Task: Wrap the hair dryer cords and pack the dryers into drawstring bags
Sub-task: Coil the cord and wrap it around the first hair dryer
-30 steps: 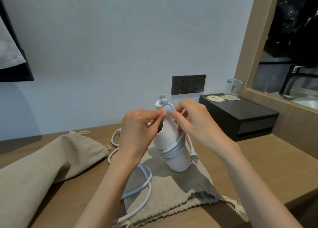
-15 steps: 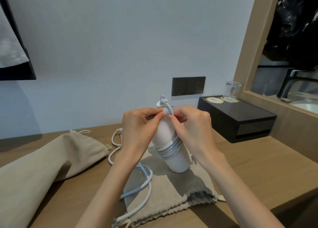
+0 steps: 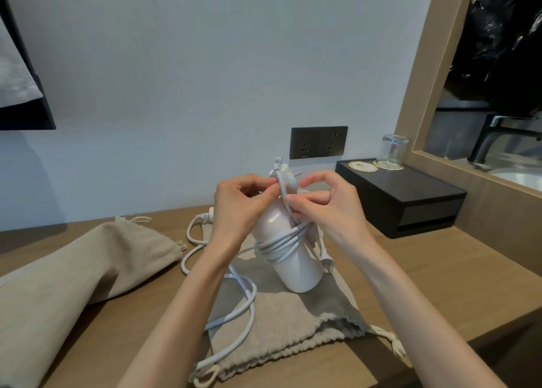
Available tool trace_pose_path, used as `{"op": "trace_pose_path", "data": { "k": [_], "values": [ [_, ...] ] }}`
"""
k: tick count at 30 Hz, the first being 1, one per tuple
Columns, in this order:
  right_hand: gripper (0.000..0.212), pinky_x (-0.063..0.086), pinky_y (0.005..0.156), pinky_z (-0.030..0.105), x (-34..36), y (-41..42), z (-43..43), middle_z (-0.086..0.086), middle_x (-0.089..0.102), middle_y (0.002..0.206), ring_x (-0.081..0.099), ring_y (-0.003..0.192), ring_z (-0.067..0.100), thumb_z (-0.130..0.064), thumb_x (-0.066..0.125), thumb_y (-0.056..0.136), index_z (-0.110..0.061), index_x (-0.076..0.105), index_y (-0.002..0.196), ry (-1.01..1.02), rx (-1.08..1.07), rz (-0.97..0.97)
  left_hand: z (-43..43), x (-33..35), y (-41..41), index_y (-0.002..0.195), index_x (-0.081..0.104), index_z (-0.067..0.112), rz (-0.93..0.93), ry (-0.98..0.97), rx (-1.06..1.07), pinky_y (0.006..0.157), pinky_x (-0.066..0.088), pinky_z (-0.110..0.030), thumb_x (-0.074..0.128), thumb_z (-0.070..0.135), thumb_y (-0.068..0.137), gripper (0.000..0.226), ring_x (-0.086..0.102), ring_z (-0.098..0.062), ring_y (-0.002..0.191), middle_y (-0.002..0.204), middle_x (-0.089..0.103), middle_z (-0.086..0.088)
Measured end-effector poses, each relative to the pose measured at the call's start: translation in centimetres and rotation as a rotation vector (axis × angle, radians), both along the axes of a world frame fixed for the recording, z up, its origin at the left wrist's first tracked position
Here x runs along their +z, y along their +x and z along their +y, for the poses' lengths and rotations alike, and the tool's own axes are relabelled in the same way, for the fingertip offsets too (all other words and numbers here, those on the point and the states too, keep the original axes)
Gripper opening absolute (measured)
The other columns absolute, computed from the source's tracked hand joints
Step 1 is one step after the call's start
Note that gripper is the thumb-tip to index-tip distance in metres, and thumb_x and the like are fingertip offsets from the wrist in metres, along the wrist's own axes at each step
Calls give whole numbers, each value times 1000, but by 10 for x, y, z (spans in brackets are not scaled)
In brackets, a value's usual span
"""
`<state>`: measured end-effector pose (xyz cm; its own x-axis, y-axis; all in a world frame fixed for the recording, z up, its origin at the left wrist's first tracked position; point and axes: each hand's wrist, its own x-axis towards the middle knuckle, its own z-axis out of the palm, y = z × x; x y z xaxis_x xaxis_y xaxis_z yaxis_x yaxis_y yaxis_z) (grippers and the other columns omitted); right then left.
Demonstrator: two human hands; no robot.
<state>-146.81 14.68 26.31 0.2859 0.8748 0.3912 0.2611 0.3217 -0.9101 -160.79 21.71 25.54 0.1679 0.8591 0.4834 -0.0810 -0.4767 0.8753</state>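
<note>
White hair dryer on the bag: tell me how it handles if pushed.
Probably tippy: the white hair dryer stands tall and leaning on one end, on the soft drawstring bag. Its smooth shell likely slips in a grip. The wrapped cord looks springy and may uncoil.

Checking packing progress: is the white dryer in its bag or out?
Out: the dryer stands on top of the flat bag.

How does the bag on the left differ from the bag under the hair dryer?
The left bag bulges as if filled; the bag under the dryer lies flat. The left bag bears nothing; the other has the hair dryer standing on it and a loose cord across it. Both are beige cloth with drawstrings.
</note>
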Motion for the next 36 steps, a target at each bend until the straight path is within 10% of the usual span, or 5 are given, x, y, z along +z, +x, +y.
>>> {"op": "trace_pose_path", "data": {
  "k": [5,9,16,25,36],
  "values": [
    [54,61,69,31,0,-2,4,3,76,84,74,77,17,-18,80,77,-21,48,120,-18,-36,10,9,-1,-5,84,75,19,31,3,-101,79,53,-26,72,10,84,10,68,-18,89,97,72,-7],
    [30,61,66,28,1,-2,7,2,70,98,70,90,18,-25,72,86,-26,63,114,-95,-15,11,12,-6,-15,89,69,18,36,-19,-149,61,46,-13,67,9,88,9,62,-3,76,89,69,0],
    [33,52,51,19,6,-4,10,1,60,120,65,94,13,-27,55,97,-17,50,129,-78,23,18,15,-12,-16,107,56,30,135,99,-142,92,42,-14,72,27,75,36,55,-5,109,118,58,5],
    [27,56,86,26,27,-1,9,6,71,98,71,96,19,-21,44,103,-9,38,126,217,-14,255,13,-18,-10,139,36,45,173,-169,-398,106,44,-40,63,30,89,59,51,-14,128,144,48,5],
    [32,59,59,29,31,-4,3,3,58,76,68,62,15,-23,43,103,-1,45,125,173,17,476,9,-20,0,129,55,24,249,-24,-50,86,55,-32,48,19,99,32,58,-19,113,129,59,1]
  ]
}}
